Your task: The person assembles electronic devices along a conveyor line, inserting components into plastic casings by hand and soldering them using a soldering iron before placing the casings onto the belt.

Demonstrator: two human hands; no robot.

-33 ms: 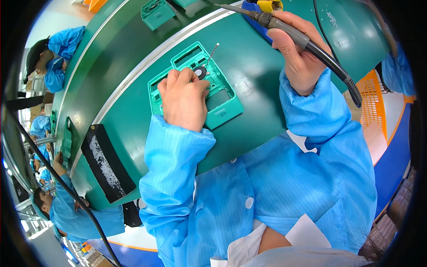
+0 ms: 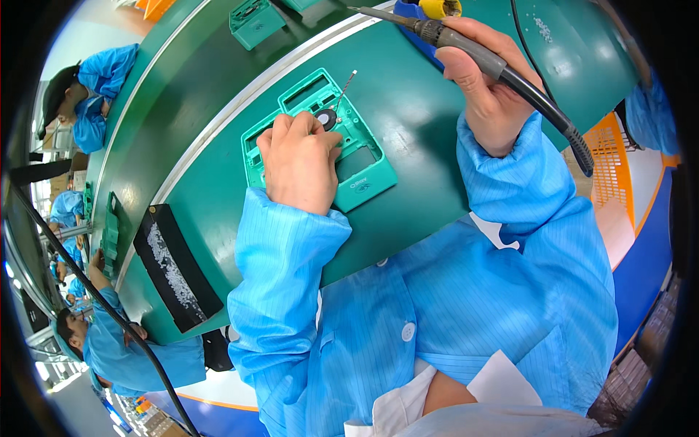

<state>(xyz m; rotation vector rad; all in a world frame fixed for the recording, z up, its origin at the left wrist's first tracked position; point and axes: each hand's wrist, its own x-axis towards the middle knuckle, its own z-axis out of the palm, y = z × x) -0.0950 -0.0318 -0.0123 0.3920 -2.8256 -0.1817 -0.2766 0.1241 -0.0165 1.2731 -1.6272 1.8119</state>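
Note:
A green plastic frame (image 2: 364, 171) with several openings lies flat on the green table (image 2: 422, 124). A small round black part (image 2: 327, 119) sits in it. My left hand (image 2: 298, 164) rests on the frame beside that part and pinches a thin metal wire (image 2: 345, 87) that points up and away. My right hand (image 2: 484, 87) is raised to the right of the frame and grips a black soldering iron (image 2: 466, 47). The iron's tip (image 2: 360, 9) points left, well above the frame and clear of it. Its cord (image 2: 561, 124) runs down past my wrist.
A black tray (image 2: 175, 269) with small white bits lies at the table's left edge. Another green housing (image 2: 255, 22) sits farther back. A blue and yellow stand (image 2: 429, 9) is behind the iron. People in blue coats (image 2: 91, 95) work on the left. An orange crate (image 2: 604, 167) is on the right.

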